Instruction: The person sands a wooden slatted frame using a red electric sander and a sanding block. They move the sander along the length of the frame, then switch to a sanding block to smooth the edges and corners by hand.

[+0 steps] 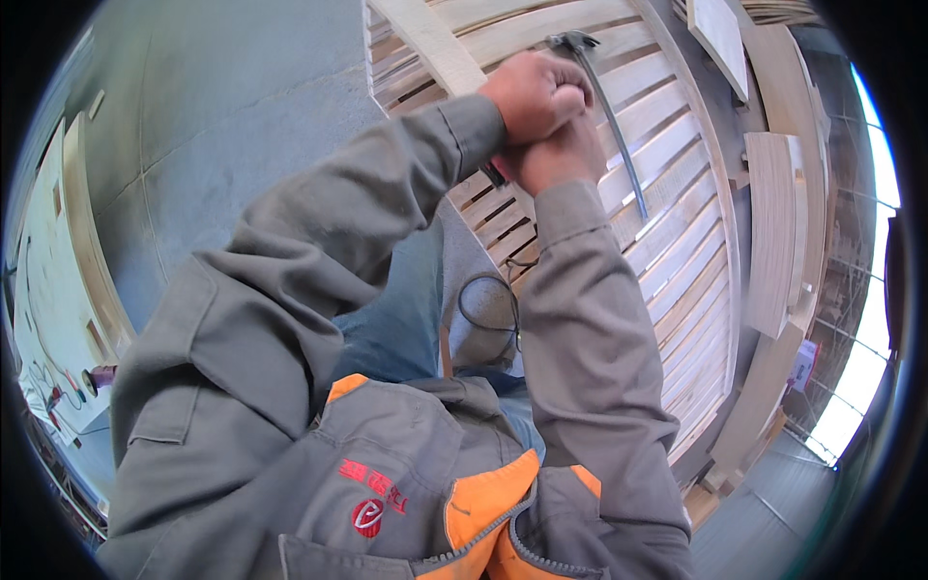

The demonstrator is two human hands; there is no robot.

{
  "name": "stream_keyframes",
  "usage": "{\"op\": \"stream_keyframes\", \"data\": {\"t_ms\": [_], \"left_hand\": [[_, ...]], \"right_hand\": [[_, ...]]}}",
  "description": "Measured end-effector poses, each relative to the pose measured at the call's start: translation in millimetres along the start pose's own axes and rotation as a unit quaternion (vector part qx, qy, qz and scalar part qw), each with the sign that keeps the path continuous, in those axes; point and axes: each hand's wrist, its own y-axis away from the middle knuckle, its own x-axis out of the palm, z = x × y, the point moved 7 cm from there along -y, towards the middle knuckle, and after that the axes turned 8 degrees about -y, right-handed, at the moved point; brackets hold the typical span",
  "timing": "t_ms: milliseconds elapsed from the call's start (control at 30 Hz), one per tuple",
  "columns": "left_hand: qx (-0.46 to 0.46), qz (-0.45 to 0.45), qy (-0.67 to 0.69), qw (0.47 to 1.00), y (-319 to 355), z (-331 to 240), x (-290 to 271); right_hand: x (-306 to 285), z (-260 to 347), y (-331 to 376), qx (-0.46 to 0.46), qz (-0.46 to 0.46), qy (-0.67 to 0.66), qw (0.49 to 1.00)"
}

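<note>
Both your hands are clenched together on one tool handle, left hand (532, 92) on top, right hand (556, 155) under it, over the slatted wooden frame (677, 193). The hammer (604, 106) sits head up at the frame's top, shaft angling down past your knuckles. Looks like mid prying or levering on a slat (657, 111); next likely needs a firm, steady pull without slipping.
</note>
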Motion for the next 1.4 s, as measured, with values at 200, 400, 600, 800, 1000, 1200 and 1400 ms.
{"op": "stream_keyframes", "data": {"t_ms": [200,400,600,800,1000,1200,1400], "left_hand": [[0.02,0.039,0.021,0.999,37.9,-33.2,99.8],[0.05,0.068,-0.001,0.996,79.1,-78.0,184.9],[0.063,0.11,0.016,0.992,113.9,-105.4,267.5],[0.041,0.151,0.035,0.987,140.7,-127.9,344.8],[0.066,0.194,0.041,0.978,165.4,-162.2,422.4],[0.083,0.208,0.033,0.974,193.1,-189.9,488.3],[0.095,0.237,0.041,0.966,206.5,-216.9,539.2]], "right_hand": [[2.6,-83.2,76.8,-0.011,-0.045,-0.03,0.998],[8.4,-164.9,151.4,0.016,-0.102,-0.068,0.992],[4.0,-220.7,214.8,0.051,-0.082,-0.031,0.995],[11.1,-292.4,270.9,0.107,-0.101,-0.065,0.987],[8.5,-363.3,329.9,0.139,-0.125,-0.05,0.981],[9.2,-420.4,379.5,0.166,-0.094,-0.007,0.982],[7.5,-474.4,415.7,0.207,-0.015,0.039,0.978]]}}
